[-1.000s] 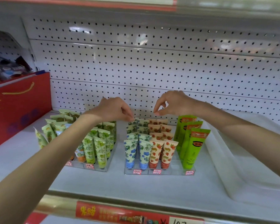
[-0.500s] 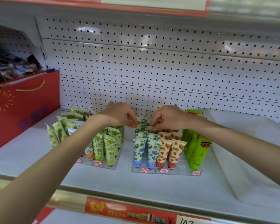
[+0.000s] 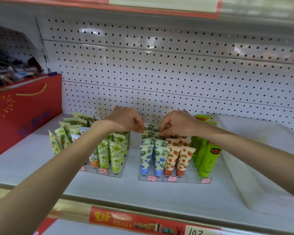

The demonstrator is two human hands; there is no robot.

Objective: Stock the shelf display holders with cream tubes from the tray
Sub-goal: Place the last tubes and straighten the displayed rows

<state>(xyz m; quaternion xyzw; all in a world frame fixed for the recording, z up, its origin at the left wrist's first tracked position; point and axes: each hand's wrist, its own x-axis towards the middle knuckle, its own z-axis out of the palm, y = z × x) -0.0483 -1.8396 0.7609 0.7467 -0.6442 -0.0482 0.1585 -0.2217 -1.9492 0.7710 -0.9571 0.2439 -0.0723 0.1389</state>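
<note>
White pegboard (image 3: 176,73) backs the pale shelf (image 3: 143,192); red bag (image 3: 27,114) left

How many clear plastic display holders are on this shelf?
2. The left clear plastic display holder sits left of centre; the right clear plastic display holder stands beside it, apart. More could be hidden behind the red gift bag.

two tube-filled holders (image 3: 174,178) sit side by side on the shelf (image 3: 143,192), gift bag (image 3: 24,109) far left.
</note>
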